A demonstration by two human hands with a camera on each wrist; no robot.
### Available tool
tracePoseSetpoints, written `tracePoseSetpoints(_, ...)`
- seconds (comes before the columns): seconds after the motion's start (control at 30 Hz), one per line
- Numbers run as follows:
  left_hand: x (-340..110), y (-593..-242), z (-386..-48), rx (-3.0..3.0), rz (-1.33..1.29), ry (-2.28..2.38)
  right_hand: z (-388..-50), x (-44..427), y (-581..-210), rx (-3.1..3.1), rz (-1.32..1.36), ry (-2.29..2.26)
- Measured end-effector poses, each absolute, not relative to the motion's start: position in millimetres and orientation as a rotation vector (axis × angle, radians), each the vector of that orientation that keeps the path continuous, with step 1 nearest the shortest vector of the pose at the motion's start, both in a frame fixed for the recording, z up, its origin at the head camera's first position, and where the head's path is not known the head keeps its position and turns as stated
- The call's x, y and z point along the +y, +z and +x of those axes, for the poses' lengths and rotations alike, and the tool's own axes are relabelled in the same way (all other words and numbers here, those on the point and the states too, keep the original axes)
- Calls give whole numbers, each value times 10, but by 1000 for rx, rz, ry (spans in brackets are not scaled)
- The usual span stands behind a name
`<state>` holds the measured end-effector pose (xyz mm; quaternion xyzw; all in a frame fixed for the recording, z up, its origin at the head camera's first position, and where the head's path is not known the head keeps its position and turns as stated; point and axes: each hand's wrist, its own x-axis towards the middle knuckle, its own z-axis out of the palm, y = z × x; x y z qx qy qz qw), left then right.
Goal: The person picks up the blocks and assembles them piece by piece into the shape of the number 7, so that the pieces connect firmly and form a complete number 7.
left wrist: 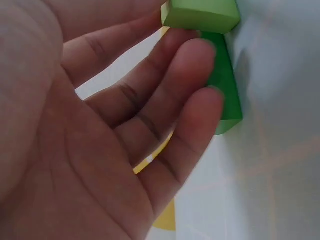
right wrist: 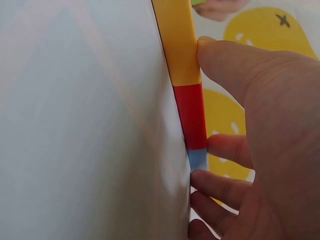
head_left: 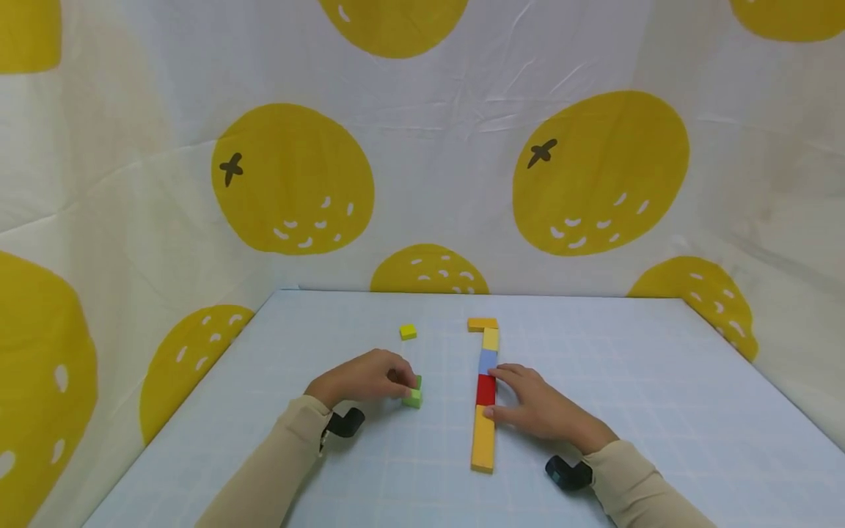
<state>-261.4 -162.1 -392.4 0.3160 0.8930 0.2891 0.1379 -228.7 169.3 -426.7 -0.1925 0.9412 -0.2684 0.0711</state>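
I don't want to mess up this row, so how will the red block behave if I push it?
The red block looks stiff, with straight, crisp edges. It probably won't roll, since its faces are flat. Pushed lengthwise, it would likely shove the blue block or long orange block that it meets end to end.

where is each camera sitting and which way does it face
Head: worn on the head, looking forward and down at the tabletop; left hand, right hand and sleeves show.
Left wrist: worn there, facing the light green block and dark green block past the left hand.
Right wrist: worn there, facing along the block row; right hand shows, left hand partly at top.
Shared: head and right wrist both show the red block.
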Motion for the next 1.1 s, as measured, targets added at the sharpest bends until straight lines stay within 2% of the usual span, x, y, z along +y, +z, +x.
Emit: tracePoseSetpoints(1.1,-1420,-3929,-2466,2655,906,579,-2282,1690,-4262,2821,-580,-818)
